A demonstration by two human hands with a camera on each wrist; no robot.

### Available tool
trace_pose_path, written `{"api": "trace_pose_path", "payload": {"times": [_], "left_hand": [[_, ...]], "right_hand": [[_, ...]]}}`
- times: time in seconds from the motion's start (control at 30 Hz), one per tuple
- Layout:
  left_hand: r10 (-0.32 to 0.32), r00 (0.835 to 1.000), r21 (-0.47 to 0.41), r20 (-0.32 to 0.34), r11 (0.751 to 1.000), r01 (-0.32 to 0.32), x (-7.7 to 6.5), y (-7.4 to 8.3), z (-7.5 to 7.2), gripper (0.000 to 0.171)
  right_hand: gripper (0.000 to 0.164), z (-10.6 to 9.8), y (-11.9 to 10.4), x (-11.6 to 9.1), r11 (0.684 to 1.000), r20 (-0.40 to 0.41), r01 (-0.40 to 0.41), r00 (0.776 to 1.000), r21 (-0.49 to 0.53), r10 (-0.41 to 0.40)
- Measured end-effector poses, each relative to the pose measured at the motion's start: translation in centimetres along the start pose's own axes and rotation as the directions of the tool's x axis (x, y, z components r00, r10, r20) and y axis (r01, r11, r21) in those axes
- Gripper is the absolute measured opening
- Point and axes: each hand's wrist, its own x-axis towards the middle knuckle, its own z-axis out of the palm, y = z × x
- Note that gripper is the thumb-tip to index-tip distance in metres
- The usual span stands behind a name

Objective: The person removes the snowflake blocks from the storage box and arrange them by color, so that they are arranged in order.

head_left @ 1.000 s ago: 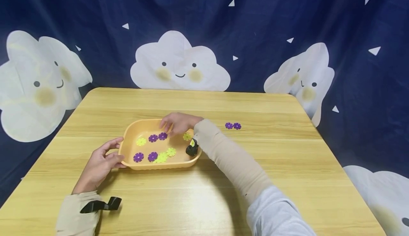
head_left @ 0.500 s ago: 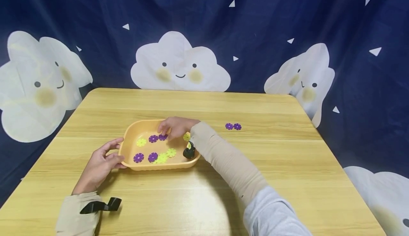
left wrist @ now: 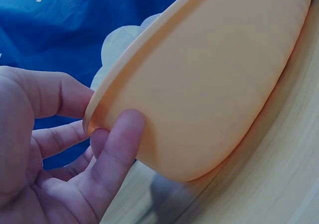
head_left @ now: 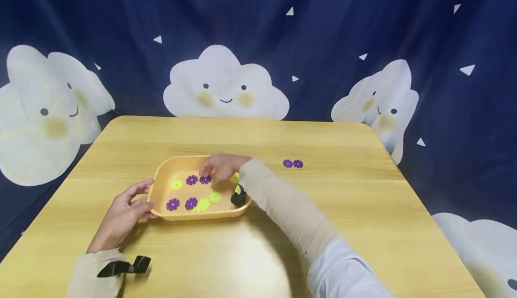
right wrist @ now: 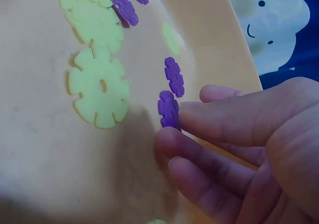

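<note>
An orange tray (head_left: 194, 216) with rounded corners holds purple and yellow flower-shaped plastic discs. My left hand (head_left: 125, 210) grips the tray's left end; in the left wrist view its thumb (left wrist: 124, 139) lies against the outer wall and other fingers are at the rim. Inside the tray, my right hand (head_left: 222, 167) pinches a purple disc (right wrist: 168, 108) between thumb and fingers. That disc is joined edge to edge with another purple disc (right wrist: 174, 77). Two more purple discs (head_left: 173, 204) and several yellow discs (right wrist: 89, 79) lie nearer the front, some of the yellow ones overlapping.
Behind and right of the tray, a joined pair of purple discs (head_left: 292, 164) lies on the wooden table (head_left: 363, 226). A black strap (head_left: 125, 267) hangs from the left sleeve. Beyond the table's far edge hangs a dark blue cloth (head_left: 323, 28) with clouds.
My right hand has come down and slightly left, its fingers closing on the purple disc. The left hand keeps its hold on the tray. The head view has tilted slightly.
</note>
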Motion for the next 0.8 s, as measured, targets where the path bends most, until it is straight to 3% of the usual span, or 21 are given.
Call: {"api": "trace_pose_path", "payload": {"times": [0.3,0.53,0.8], "left_hand": [[0.009,1.000,-0.028,-0.001,1.000,-0.009,-0.27,-0.34,0.08,0.057],[0.004,1.000,-0.016,-0.002,1.000,-0.004,-0.35,-0.21,0.04,0.057],[0.011,1.000,-0.030,-0.001,0.999,-0.011,-0.32,-0.28,0.07,0.057]], "right_hand": [[0.039,0.46,0.21,0.17,0.999,0.007,-0.002,1.000,0.052,0.002],[0.041,0.38,0.03,0.06,0.999,-0.001,0.019,1.000,-0.049,-0.019],[0.047,0.57,-0.09,-0.09,0.999,0.014,-0.023,1.000,0.025,0.022]]}}
